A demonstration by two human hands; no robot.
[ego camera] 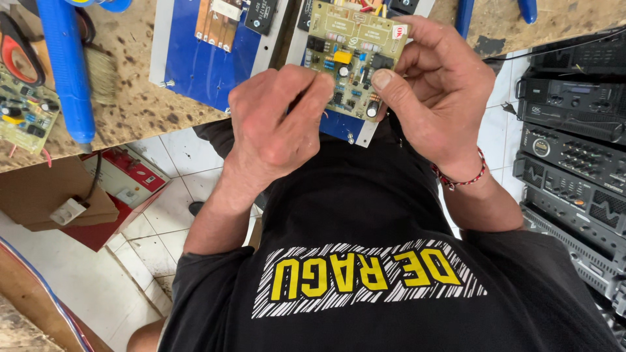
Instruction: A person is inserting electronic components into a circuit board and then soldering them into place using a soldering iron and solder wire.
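1. Black T-shirt with yellow lettering is sitting closest to the lens, filling the lower frame.
2. Right hand is gripping a small tan printed circuit board studded with components; thumb is pressing on its face, fingers are curling round its right edge.
3. Left hand is closing fingers together, fingertips touching the board's left side. Can't tell if it's pinching a part.
4. Board is being held above the edge of a speckled wooden bench, over a blue panel.
5. Blue tube is lying on the bench at left; a stack of black audio amplifiers is standing at right.
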